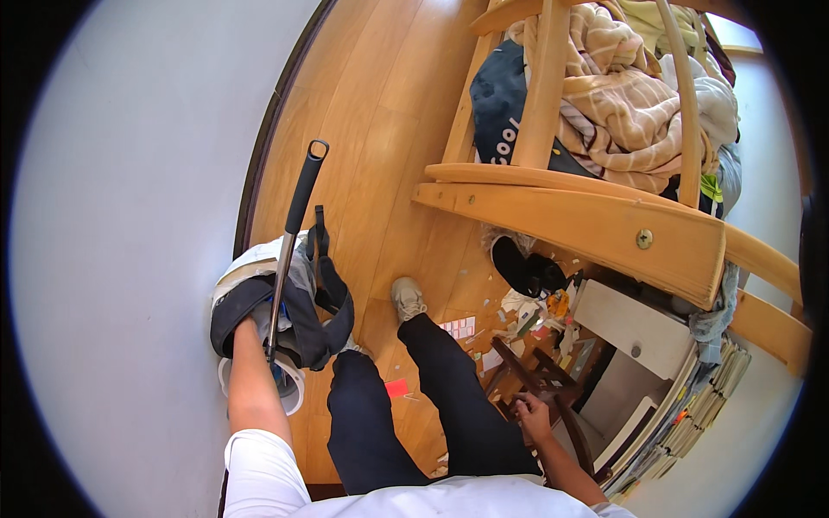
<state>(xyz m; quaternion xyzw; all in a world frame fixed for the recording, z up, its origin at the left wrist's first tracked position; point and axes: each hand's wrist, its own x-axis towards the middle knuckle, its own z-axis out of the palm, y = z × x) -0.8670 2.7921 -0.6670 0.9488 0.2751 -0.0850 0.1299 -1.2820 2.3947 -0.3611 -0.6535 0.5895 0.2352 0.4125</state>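
Observation:
My left forearm (256,380) reaches out to a dark grey and white bag (298,324) with black straps. The bag's fabric covers my left hand, so its fingers are hidden. A metal pole (281,268) with a black looped grip slants up in front of the bag. Below them, beside the wall, a white round bin (294,390) partly shows. My right hand (533,418) is down by my right thigh, next to a brown wooden chair (553,380). Its fingers are curled closed; whether they grip the chair or something small cannot be made out.
Scraps of paper and litter (527,315) lie on the wooden floor, with black shoes (527,268) among them. A wooden bunk frame (596,220) holding rumpled blankets (622,112) juts in from the right. Below it stand a white cabinet (635,328) and stacked books (699,406). A white wall (147,216) borders the left.

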